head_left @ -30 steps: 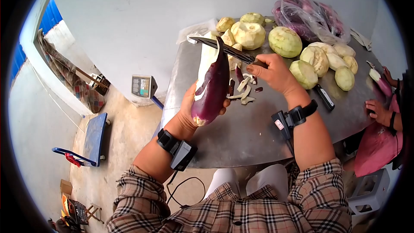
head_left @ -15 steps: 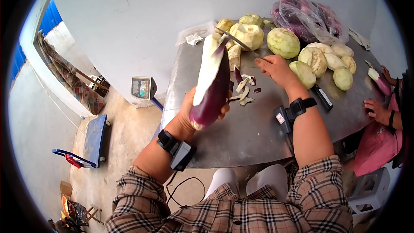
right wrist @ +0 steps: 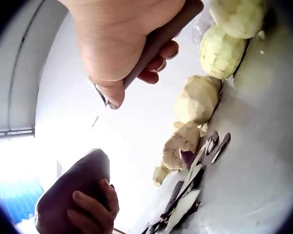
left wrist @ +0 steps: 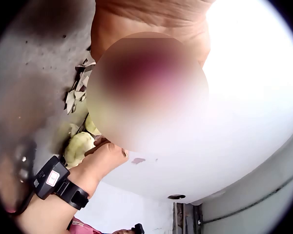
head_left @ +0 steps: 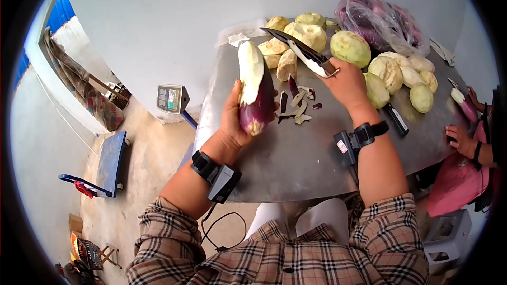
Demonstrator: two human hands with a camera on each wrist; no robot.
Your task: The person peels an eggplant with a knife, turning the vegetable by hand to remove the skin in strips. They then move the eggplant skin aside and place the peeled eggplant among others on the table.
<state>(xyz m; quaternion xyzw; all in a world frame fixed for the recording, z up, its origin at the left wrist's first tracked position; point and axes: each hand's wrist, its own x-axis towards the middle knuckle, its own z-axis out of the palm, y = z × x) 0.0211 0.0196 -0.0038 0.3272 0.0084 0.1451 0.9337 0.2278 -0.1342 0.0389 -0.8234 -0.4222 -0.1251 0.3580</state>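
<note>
My left hand (head_left: pixel 234 119) grips a partly peeled purple eggplant (head_left: pixel 258 105), its pale peeled side toward the top left. My right hand (head_left: pixel 348 85) holds a dark knife (head_left: pixel 301 46) by its handle, blade pointing up and left, apart from the eggplant. A strip of peel (head_left: pixel 306 59), pale side showing, lies along the blade. In the right wrist view, fingers curl round the brown handle (right wrist: pixel 156 44), and the eggplant (right wrist: pixel 78 190) is in the left hand (right wrist: pixel 95 209). A blur covers the middle of the left wrist view.
Peel scraps (head_left: pixel 299 106) lie on the metal table (head_left: pixel 296 163) between the hands. Peeled eggplants (head_left: pixel 350 48) and a bag of purple ones (head_left: pixel 377 21) stand behind. A black-and-white tool (head_left: pixel 396 119) lies at right, near another person's hand (head_left: pixel 461 140) and an eggplant (head_left: pixel 465 104).
The knife has come off the eggplant's top and moved right, now carrying a strip of peel. The eggplant has shifted up a little and shows a wider peeled area than a second ago.
</note>
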